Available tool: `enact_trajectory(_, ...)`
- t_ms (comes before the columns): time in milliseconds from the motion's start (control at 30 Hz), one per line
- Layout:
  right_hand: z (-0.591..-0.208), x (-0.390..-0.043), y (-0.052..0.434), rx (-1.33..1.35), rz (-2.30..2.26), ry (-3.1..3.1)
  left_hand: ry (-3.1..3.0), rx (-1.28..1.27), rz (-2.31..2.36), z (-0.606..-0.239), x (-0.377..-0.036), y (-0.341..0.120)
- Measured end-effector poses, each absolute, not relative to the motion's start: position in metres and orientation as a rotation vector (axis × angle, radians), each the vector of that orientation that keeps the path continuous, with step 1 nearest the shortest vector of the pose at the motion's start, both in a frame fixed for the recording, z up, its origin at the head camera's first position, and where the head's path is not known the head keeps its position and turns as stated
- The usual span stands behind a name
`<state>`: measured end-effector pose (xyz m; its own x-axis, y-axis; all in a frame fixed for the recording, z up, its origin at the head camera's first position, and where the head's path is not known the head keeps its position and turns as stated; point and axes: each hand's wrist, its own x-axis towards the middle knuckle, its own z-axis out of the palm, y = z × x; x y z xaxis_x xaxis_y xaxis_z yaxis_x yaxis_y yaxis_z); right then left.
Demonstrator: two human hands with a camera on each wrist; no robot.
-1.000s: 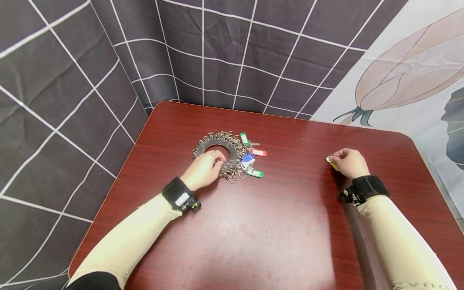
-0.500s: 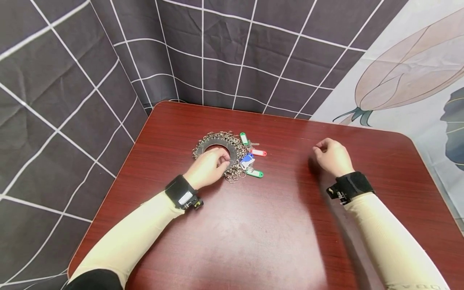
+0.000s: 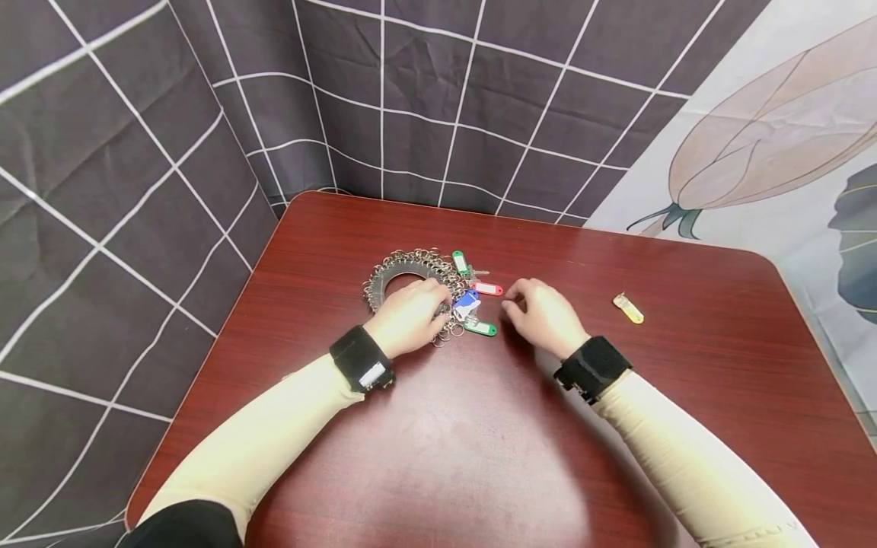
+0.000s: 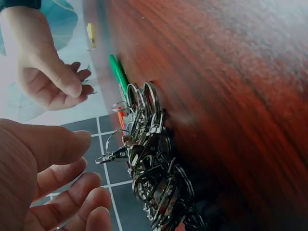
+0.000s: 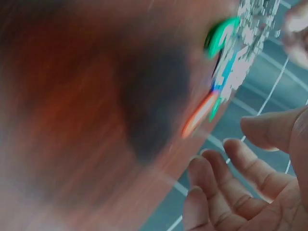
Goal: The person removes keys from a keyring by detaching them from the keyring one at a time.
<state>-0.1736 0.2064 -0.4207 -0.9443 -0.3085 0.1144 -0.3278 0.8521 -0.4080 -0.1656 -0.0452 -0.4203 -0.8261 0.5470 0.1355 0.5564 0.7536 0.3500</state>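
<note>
grid cloth (image 3: 342, 91): dark backdrop behind the table, not in anyone's way
table (image 3: 438, 457): red-brown top, all the key stuff is lying on it
dark flat ring (image 3: 409, 266): left of the table's middle, edge packed with metal rings (image 4: 149, 192), near side hidden under the left hand
right hand (image 3: 548, 316): right of the tag bunch, thumb and fingers apart, loosely bent, nothing in them
left hand (image 3: 409, 316): over the ring, also loosely curled with nothing held, thumb apart from fingers. right at the blue tag's left, so it's the nearer one there
red tag (image 3: 488, 289): the gap that matters imo. it lies just left of the right fingertips, long axis running sideways, free end toward that hand. right hand's clearly nearer
green tags (image 3: 481, 328): one on the near side of the red, one on the far side, so sideways access looks tight
blue tag (image 3: 464, 299): slanted, just left of the red, metal crowding it
yellow tag (image 3: 634, 313): off on its own, well right of the bunch
key (image 3: 482, 272): thin silver bit beside the far green tag, too small to tell more
</note>
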Motion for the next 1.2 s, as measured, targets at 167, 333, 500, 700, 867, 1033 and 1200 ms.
enact_trajectory(167, -0.429, -0.167, 0.185, 0.709, 0.7, -2.955, -2.9, -0.976, -0.494, -0.424, -0.165, -0.043)
enact_trajectory(333, -0.439, -0.166, 0.174, 0.98, 0.67, -2.876, -2.905, -1.0, -0.416, -0.426, -0.164, -0.042)
enact_trajectory(500, -0.445, -0.166, 0.17, 1.053, 0.61, -2.842, -2.903, -1.018, -0.393, -0.427, -0.162, -0.042)
enact_trajectory(700, -0.446, -0.164, 0.168, 1.08, 0.568, -2.824, -2.908, -1.009, -0.407, -0.428, -0.16, -0.042)
enact_trajectory(867, -0.447, -0.162, 0.168, 1.08, 0.579, -2.8, -2.907, -1.005, -0.43, -0.429, -0.158, -0.042)
enact_trajectory(1033, -0.446, -0.161, 0.167, 1.078, 0.594, -2.816, -2.912, -1.008, -0.404, -0.431, -0.158, -0.042)
enact_trajectory(1200, -0.446, -0.16, 0.166, 1.073, 0.577, -2.818, -2.892, -1.015, -0.395, -0.432, -0.157, -0.042)
